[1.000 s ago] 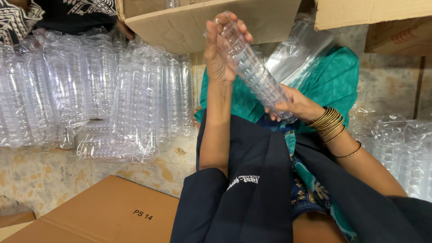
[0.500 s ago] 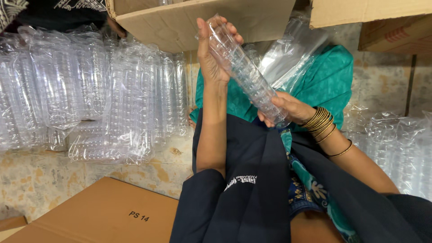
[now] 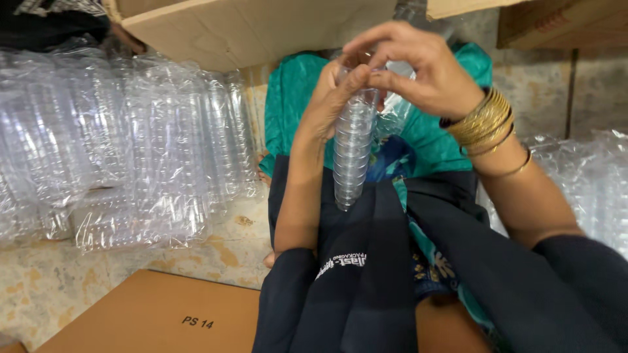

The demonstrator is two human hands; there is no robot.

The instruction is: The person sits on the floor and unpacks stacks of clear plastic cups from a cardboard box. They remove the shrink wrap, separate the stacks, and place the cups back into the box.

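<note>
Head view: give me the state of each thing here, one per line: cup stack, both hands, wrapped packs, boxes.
Stack of clear cups: nested, hanging near upright, lower end free over the lap.
Left hand: gripping the stack's upper part from the side.
Right hand: fingers pinching the stack's top.
Wrapped packs of clear cups: sealed in film, piled on the floor.
Open cardboard box: flap hanging out.
Flat cardboard box: lying on the floor.
</note>
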